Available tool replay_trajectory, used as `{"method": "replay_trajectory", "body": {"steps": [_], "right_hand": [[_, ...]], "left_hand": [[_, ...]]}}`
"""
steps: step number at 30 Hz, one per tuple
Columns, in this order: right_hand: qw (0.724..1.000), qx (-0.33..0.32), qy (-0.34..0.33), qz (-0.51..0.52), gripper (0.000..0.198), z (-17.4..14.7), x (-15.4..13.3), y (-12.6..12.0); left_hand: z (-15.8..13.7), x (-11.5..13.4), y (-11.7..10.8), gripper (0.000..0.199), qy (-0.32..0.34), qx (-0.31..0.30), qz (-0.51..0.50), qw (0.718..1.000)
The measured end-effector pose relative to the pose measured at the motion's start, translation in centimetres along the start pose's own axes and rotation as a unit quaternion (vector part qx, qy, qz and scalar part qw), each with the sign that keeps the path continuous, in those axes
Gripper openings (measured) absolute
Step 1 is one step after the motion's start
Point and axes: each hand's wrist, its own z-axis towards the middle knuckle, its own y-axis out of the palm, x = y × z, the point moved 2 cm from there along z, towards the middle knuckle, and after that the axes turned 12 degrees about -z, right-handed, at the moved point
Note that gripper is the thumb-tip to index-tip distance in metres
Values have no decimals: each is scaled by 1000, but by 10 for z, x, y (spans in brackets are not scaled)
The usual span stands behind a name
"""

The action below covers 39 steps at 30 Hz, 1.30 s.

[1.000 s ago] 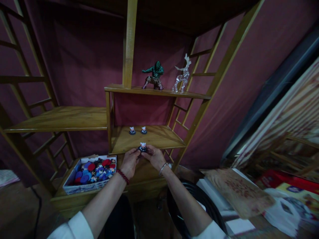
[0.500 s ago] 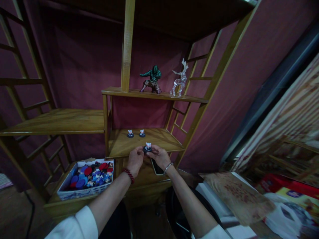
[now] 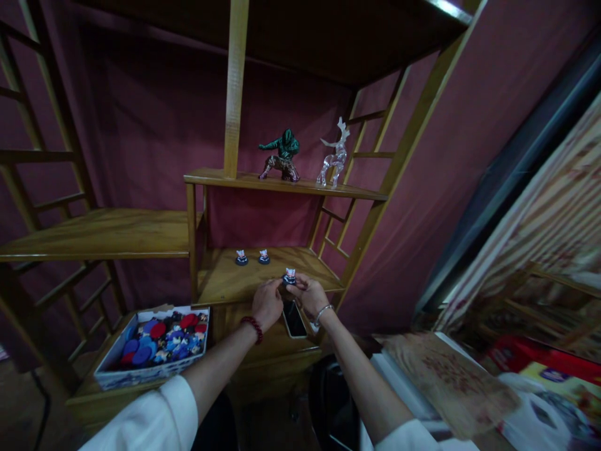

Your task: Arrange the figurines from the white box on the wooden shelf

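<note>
— What is being held there?
— The left hand (image 3: 267, 305) and right hand (image 3: 312, 297) are both gripping a small figurine (image 3: 290, 275) above the wooden shelf's (image 3: 225, 283) front edge, toward the right corner.
— And behind it?
— Two matching figurines (image 3: 241, 258) are standing near the back edge.
— The room?
— A maroon wall (image 3: 154, 131) is backing everything; a phone (image 3: 294, 321) is lying below the front edge, a filled box (image 3: 150, 374) beyond the left corner.
</note>
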Motion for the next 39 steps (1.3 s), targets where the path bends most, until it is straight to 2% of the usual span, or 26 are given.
{"method": "replay_trajectory", "body": {"steps": [6, 11, 17, 23, 30, 39], "right_hand": [[999, 10, 32, 15, 37, 16, 9, -5], [999, 17, 43, 27, 36, 32, 18, -4], [998, 22, 48, -22, 32, 49, 30, -4], [998, 21, 47, -37, 31, 64, 38, -5], [993, 28, 46, -104, 30, 80, 42, -4], [988, 28, 44, -145, 28, 96, 45, 0]], "left_hand": [[14, -8, 12, 47, 60, -38, 42, 997], [26, -15, 19, 50, 64, -88, 56, 992], [39, -19, 24, 50, 60, -137, 90, 985], [50, -25, 32, 49, 56, -136, 107, 983], [62, -33, 37, 50, 29, -148, 112, 982], [70, -32, 40, 51, 17, -149, 154, 977]]}}
